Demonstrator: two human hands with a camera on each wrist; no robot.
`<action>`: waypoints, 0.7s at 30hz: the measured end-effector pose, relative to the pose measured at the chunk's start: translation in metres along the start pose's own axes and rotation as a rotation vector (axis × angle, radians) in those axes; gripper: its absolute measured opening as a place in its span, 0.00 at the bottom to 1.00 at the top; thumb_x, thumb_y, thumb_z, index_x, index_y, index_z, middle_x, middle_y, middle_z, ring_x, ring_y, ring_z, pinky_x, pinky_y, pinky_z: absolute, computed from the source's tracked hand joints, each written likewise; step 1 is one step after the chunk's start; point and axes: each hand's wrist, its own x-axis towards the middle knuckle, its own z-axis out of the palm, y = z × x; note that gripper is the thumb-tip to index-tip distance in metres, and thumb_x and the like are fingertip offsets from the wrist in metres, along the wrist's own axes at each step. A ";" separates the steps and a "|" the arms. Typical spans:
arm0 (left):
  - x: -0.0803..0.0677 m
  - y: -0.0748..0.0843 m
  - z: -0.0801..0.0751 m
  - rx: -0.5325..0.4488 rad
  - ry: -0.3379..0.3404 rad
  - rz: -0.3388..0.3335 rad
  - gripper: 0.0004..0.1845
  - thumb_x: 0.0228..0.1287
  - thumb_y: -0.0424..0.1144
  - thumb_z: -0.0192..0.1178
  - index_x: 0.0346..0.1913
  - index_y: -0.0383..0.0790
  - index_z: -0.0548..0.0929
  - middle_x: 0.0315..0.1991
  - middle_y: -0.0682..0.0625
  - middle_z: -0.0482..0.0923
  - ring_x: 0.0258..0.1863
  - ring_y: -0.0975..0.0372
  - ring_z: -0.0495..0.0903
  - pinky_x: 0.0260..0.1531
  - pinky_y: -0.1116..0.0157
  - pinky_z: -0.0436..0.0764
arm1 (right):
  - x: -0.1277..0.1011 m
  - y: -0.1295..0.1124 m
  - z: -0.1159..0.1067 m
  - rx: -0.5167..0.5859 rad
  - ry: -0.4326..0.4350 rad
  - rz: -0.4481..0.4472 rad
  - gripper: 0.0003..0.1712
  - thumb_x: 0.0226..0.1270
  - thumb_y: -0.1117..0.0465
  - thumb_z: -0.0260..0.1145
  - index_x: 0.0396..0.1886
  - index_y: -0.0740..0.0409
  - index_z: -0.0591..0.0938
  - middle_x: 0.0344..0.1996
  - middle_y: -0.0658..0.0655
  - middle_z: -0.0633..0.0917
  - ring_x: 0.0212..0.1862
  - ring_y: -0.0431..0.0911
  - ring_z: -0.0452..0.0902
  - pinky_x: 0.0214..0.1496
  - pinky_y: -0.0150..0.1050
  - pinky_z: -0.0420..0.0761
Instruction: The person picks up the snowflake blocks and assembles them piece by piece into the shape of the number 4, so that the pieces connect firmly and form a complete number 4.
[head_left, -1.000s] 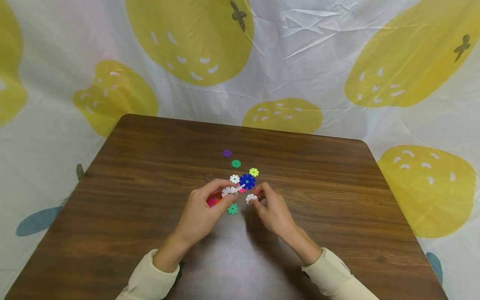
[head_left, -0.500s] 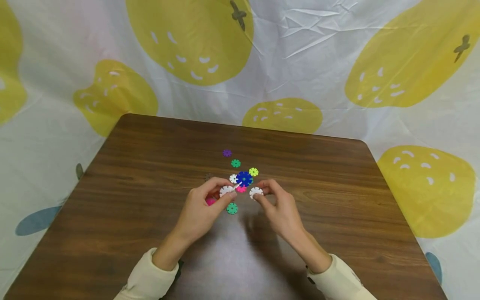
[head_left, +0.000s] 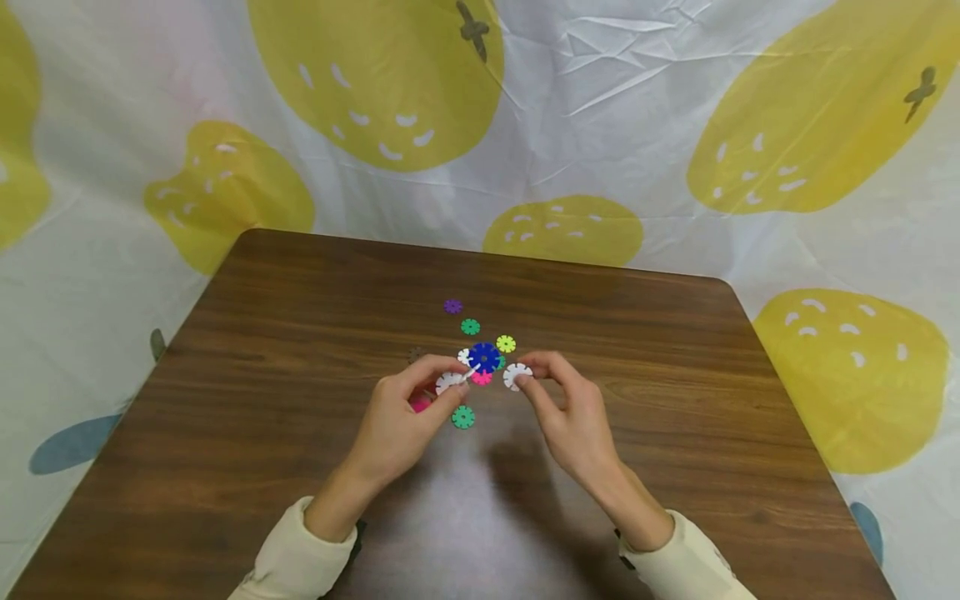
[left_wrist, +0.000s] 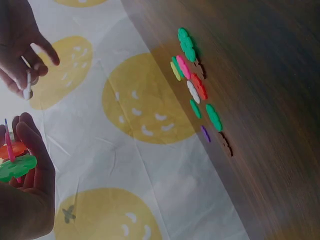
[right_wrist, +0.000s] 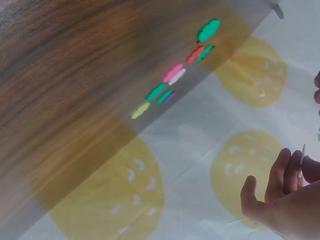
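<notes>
In the head view my left hand [head_left: 397,421] grips a cluster of joined, notched plastic discs over the table's middle. A blue disc [head_left: 483,358] stands at the cluster's right end, beside a white disc [head_left: 450,382]. The left wrist view shows a green disc [left_wrist: 20,167], an orange disc [left_wrist: 16,148] and a pink disc [left_wrist: 10,146] in the same cluster. Between thumb and fingers, my right hand [head_left: 573,417] pinches a loose white disc [head_left: 517,377], apart from the cluster. Its thin edge shows in the right wrist view. Fingers hide part of the cluster.
Several loose notched discs lie on the brown wooden table [head_left: 660,400], among them a purple disc [head_left: 453,307], a yellow disc [head_left: 506,343] and a green disc [head_left: 463,417]. Behind the table hangs a white cloth [head_left: 420,200] with yellow fruit prints.
My right hand has moved right and slightly away from me, carrying the white disc further from the cluster. The cluster in my left hand has shifted slightly left.
</notes>
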 end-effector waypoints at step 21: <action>-0.001 -0.001 0.001 0.027 -0.014 0.054 0.06 0.56 0.48 0.63 0.37 0.58 0.81 0.27 0.59 0.79 0.18 0.66 0.72 0.17 0.71 0.72 | 0.006 0.013 0.002 0.084 0.158 -0.155 0.09 0.61 0.61 0.63 0.42 0.52 0.80 0.35 0.46 0.84 0.39 0.39 0.79 0.43 0.30 0.76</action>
